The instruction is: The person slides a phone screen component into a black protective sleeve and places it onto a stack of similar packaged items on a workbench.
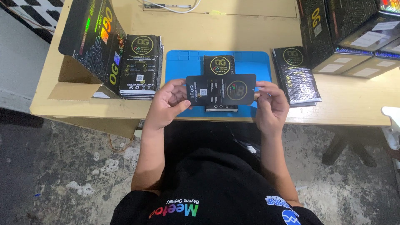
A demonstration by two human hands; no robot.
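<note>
I hold a flat black card sleeve (221,89) with a gold round emblem sideways in both hands, just above the near edge of a blue mat (183,66). My left hand (168,104) grips its left end, thumb on top. My right hand (271,102) pinches its right end. Under the sleeve lies a small black packet (219,64) on the mat, partly hidden.
A stack of black packets (141,66) stands left of the mat beside an open black carton (93,41). Another stack of shiny packets (298,75) lies to the right. Black boxes (350,33) fill the far right corner. The wooden table (350,104) ends just before my body.
</note>
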